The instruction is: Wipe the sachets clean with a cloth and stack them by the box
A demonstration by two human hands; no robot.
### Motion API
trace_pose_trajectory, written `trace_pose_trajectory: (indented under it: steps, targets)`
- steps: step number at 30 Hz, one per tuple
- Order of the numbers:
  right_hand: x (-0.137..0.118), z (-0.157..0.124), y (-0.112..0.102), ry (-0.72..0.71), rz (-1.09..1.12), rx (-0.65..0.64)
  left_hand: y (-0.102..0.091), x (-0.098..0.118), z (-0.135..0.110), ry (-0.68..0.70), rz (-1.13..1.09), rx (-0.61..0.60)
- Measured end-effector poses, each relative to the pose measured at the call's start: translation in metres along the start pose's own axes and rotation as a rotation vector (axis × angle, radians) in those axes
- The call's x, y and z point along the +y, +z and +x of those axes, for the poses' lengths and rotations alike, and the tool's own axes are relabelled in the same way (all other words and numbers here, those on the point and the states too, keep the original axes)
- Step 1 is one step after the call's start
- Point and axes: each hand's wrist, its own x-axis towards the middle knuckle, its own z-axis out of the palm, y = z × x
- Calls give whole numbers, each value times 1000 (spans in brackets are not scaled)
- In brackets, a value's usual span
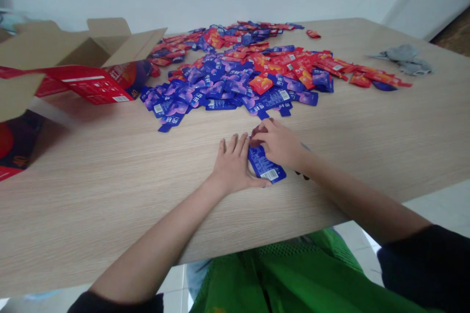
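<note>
A flat blue printed packet [265, 163] with a white barcode lies on the wooden table in front of me. My left hand [235, 163] rests flat at its left side, fingers stretched out and the thumb along its lower edge. Over its upper end, my right hand [277, 141] has its fingers bent together, closed on that end; the fingertips partly hide it. A small dark thing [302, 175] shows under my right wrist, mostly covered, and I cannot make out what it is. Beyond my hands spreads a pile of similar blue packets [227, 83].
Red packets [271, 63] mix into the pile toward the back and right. An open red cardboard box [99, 83] stands at the left, with another printed box [16, 141] nearer. Grey crumpled cloth [407, 58] lies far right. The table's front edge [264, 244] is close to my body.
</note>
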Motion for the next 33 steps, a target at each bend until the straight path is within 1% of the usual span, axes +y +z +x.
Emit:
trace_pose_trajectory:
  steps: [2,4,9,12,14,16,19,21,23,25,28,33]
  targets:
    - [-4,-9,8,9,-21,-4,0,1,0,-1,2,0]
    - [-9,-25,9,15,-31,-7,-1,1,0,0,5,-11]
    - [-21,-65,1,-22,14,-71,0,1,0,-1,7,-21]
    - [-22,-74,-5,-42,63,-103,-1,1,-1,2,5,-12]
    - [-18,-69,-10,-64,127,-129,-2,1,0,-3,7,-26]
    - [-12,-56,-17,-85,178,-137,-4,1,0,-7,11,-45]
    - [-1,-29,-23,-55,168,-44,-5,1,0,-6,21,-42]
    - [4,-11,-22,-26,121,13,-4,1,0,-6,26,-34]
    - [5,0,-16,-18,57,-1,-3,1,0,-9,27,-30]
    - [4,2,-8,-11,2,-41,-3,1,0,-11,24,-29]
    - [0,-16,0,12,-20,-66,-2,1,0,-10,14,-24]
    - [1,-70,1,62,-10,-54,-2,2,0,-7,1,-8]
